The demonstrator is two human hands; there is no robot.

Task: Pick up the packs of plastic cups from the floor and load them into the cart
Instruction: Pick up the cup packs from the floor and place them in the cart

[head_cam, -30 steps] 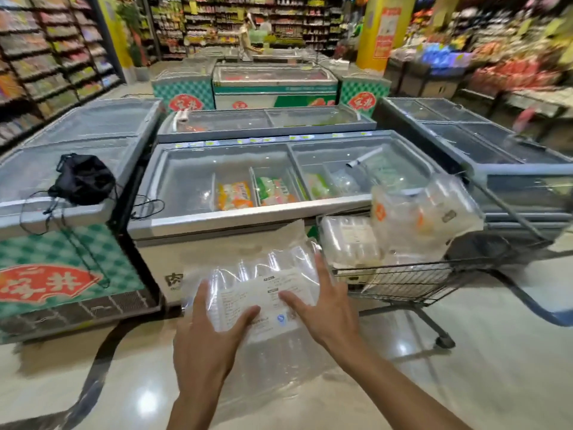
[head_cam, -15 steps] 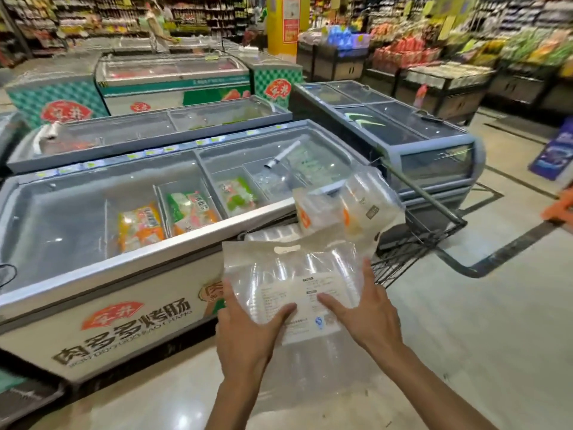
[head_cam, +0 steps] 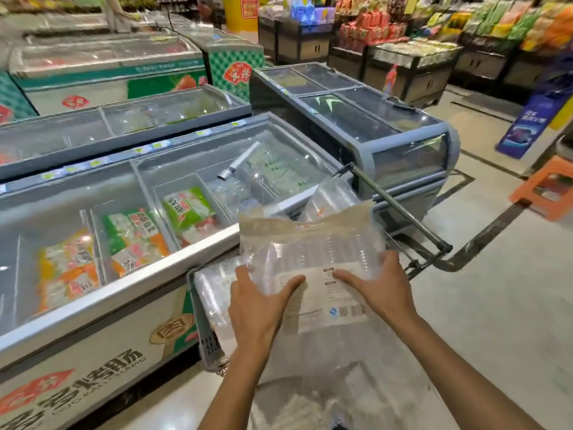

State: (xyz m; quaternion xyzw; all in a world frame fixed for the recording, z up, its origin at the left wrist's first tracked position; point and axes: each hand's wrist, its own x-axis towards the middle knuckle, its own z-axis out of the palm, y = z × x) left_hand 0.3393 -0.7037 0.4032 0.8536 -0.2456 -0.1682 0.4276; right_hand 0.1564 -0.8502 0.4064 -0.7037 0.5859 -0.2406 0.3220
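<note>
I hold a clear pack of plastic cups (head_cam: 313, 252) with a white label, over the shopping cart (head_cam: 201, 308). My left hand (head_cam: 257, 302) grips the pack's left side, thumb across the front. My right hand (head_cam: 375, 287) grips its right side, thumb on the label. Other clear cup packs lie in the cart: one (head_cam: 217, 290) under the held pack at the left, another (head_cam: 331, 197) leaning at the far end. The cart's handle bar (head_cam: 400, 209) runs off to the right.
A long chest freezer (head_cam: 102, 293) with frozen-food bags stands right against the cart's left side. A grey freezer (head_cam: 387, 135) sits behind the cart. An orange stool (head_cam: 545, 190) and a blue sign (head_cam: 530, 119) stand on the tiled floor at the right.
Both hands carried the pack up and to the right, from in front of the freezer to above the cart. The view turned right and closer to the cart.
</note>
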